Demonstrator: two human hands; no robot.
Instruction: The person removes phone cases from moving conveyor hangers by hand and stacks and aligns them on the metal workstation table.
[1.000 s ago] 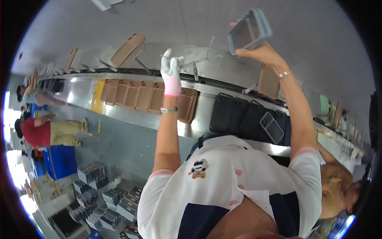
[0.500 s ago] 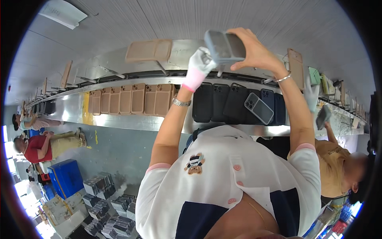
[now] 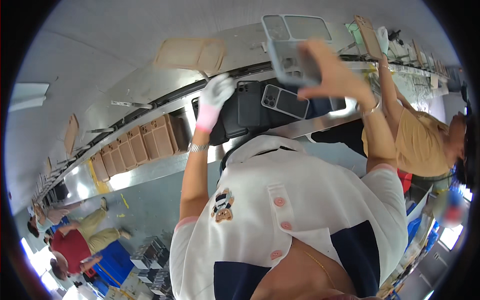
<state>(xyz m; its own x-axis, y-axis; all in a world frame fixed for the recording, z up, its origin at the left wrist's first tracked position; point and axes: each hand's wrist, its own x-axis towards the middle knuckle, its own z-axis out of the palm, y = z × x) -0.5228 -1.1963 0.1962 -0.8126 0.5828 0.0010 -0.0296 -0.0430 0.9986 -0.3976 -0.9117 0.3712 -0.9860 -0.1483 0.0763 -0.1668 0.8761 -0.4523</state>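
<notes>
From my remote seat, the largest thing is the long steel-edged conveyor worktop with its dark belt (image 3: 150,107), sweeping from the far left to the far right. On its left stretch sits a row of tan rectangular phone cases (image 3: 135,145), lying side by side and untouched. Nearer the middle lies a cluster of black and dark grey phone cases (image 3: 250,107), one with a clear camera cut-out; these too rest on the belt, so I judge most of the work is left.

A person in a yellow top (image 3: 417,142) stands at the right, reaching a gloved hand up to a tan case; that hand is not mine to steer.

The one piece in hand is the translucent grey-blue phone case (image 3: 292,57), lifted off the belt and held above the dark cluster, right of centre. The bare right hand (image 3: 332,80) has its grip closed on the case's lower edge, thumb under and fingers (image 3: 320,50) over the back. I judge this case is being checked or turned and is not yet set down.

The left hand in a white glove with a pink cuff (image 3: 214,100) rests on the near edge of the dark cases, touching the leftmost one. Whether its grip is pinching that case or only lying flat, I cannot tell, as the fingers fold out of sight.
</notes>
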